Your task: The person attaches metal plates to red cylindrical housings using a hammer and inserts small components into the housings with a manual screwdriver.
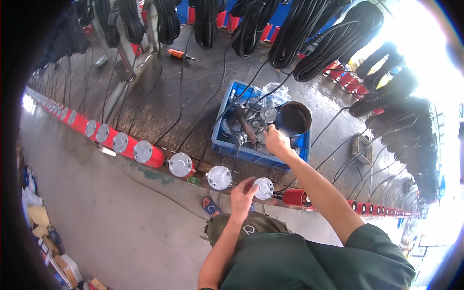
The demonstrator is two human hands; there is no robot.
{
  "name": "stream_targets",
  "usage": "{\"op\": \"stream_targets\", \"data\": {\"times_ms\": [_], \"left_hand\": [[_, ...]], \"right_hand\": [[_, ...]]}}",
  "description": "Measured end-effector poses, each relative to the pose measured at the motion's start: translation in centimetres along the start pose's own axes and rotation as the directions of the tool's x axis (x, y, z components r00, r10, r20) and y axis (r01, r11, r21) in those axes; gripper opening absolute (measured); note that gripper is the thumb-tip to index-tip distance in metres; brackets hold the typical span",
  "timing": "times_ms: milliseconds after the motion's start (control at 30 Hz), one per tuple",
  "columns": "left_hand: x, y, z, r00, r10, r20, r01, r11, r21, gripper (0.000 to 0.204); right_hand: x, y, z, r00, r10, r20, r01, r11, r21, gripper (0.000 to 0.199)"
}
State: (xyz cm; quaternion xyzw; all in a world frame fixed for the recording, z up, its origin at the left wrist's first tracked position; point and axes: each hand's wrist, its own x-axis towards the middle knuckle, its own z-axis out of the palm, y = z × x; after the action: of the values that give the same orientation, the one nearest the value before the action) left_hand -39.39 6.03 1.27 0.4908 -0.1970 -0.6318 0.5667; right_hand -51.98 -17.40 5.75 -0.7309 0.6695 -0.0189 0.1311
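Note:
My left hand (240, 197) is closed at the left edge of a round silver metal cap (264, 188), its thumb and fingers against the rim. My right hand (279, 141) reaches over the blue plastic crate (261, 160), its fingers drawn together; what they hold, if anything, is hidden. Just beyond it in the crate stands a dark round pot (296, 119). A hammer (248, 128) lies to the left of that hand, on several loose silver metal parts (269, 114). To the right of the left hand's cap lies a red cylinder (296, 197) with an open, uncapped end.
Two more silver caps (219, 177) and a row of capped red cylinders (149, 153) run left along the bench edge. Uncapped ones (361, 208) continue right. Coiled black cables (309, 34) hang above, their leads crossing the bench. An orange-handled tool (177, 53) lies farther back.

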Motion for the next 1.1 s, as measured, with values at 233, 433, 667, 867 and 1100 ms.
{"op": "stream_targets", "data": {"times_ms": [233, 433, 667, 867, 1100], "left_hand": [[0.1, 0.5, 0.4, 0.993, 0.061, 0.104, -0.059, 0.998, -0.027, 0.035], [0.3, -0.1, 0.3, 0.797, 0.498, 0.342, -0.603, 0.628, 0.491, 0.098], [2.6, -1.4, 0.0, 0.683, 0.625, 0.377, -0.729, 0.555, 0.400, 0.091], [3.5, -2.3, -0.2, 0.655, 0.665, 0.357, -0.755, 0.579, 0.306, 0.091], [3.4, -1.7, -0.4, 0.679, 0.653, 0.337, -0.734, 0.596, 0.326, 0.091]], "right_hand": [[-14.2, 5.9, -14.4, 0.818, -0.237, -0.524, 0.283, 0.959, 0.008, 0.030], [-19.9, 8.7, -18.1, 0.637, 0.480, -0.603, 0.304, 0.563, 0.769, 0.032], [-18.7, 4.6, -15.2, 0.969, -0.031, 0.247, 0.005, 0.994, 0.107, 0.039], [-17.3, 4.2, -13.6, 0.677, -0.485, 0.554, 0.730, 0.536, -0.424, 0.049], [-13.2, 2.4, -13.4, 0.536, -0.520, 0.666, 0.841, 0.259, -0.475, 0.043]]}}
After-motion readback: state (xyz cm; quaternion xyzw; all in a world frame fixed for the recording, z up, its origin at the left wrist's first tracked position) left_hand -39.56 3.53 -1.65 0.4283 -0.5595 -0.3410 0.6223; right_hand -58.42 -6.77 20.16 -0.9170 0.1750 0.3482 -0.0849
